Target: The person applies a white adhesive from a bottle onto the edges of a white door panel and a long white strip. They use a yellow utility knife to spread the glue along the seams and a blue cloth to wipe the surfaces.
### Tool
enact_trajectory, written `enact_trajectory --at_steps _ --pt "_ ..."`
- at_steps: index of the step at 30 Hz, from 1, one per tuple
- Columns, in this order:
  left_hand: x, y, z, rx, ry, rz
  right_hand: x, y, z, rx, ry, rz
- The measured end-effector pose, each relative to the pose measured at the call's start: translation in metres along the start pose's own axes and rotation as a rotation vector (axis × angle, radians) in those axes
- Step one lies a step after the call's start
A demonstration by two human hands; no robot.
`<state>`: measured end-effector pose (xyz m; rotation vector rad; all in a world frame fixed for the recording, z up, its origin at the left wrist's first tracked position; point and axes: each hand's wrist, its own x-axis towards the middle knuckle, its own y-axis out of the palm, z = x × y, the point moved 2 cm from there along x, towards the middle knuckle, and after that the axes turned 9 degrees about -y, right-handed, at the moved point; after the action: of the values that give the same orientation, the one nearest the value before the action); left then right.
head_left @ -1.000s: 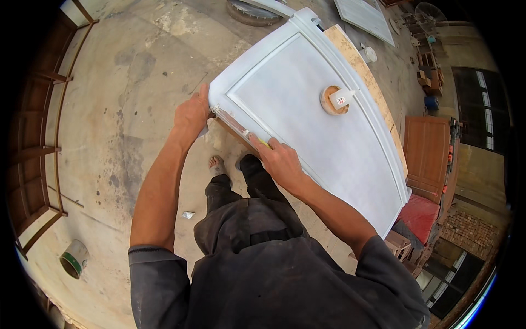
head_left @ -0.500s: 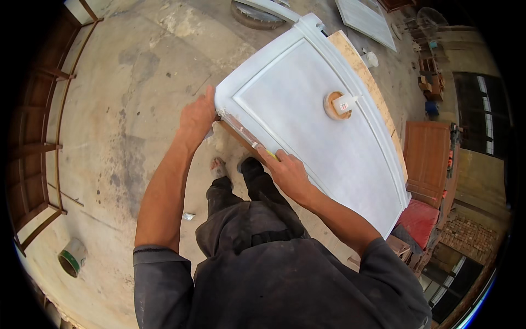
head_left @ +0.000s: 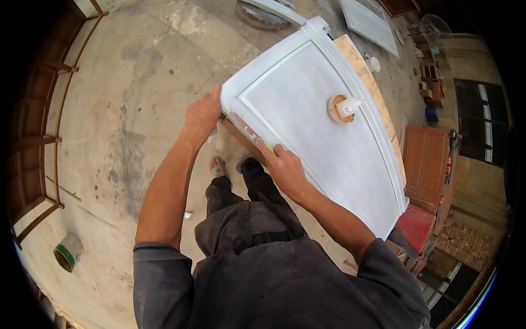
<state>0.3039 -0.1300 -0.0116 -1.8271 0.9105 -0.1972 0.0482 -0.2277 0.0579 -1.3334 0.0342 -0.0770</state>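
A large white-painted panel (head_left: 307, 104) with a raised moulding border lies in front of me, its near edge facing my body. At its left corner my left hand (head_left: 204, 114) is closed round the edge. My right hand (head_left: 284, 169) grips a slim tool with a yellow part (head_left: 268, 148) at the near edge; its working end is hard to make out. Between the two hands runs a brownish strip (head_left: 244, 126) with rough white bits along that edge. A small white bottle (head_left: 347, 108) lies across a round tan container (head_left: 335, 111) on the panel.
A bare board (head_left: 353, 60) shows beneath the panel's far side. Brown wooden frames (head_left: 41, 118) stand at the left, and a green-and-white bucket (head_left: 68, 253) lies on the floor. Brown cabinet doors (head_left: 426, 159) and a red cloth-like item (head_left: 416, 227) are at the right.
The view has shifted slightly, so the panel appears a little farther right. My right hand with the tool sits slightly nearer my left hand along the edge. The left hand keeps its hold.
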Motion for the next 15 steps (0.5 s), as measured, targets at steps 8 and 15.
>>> enact_trajectory --at_steps 8,15 --pt "-0.001 -0.004 -0.005 0.065 -0.007 0.027 -0.010 -0.003 0.001 0.010 0.008 0.021" --pt "0.001 -0.003 -0.002 0.003 -0.007 0.020 0.009 0.000 0.003 0.001 -0.030 0.021"
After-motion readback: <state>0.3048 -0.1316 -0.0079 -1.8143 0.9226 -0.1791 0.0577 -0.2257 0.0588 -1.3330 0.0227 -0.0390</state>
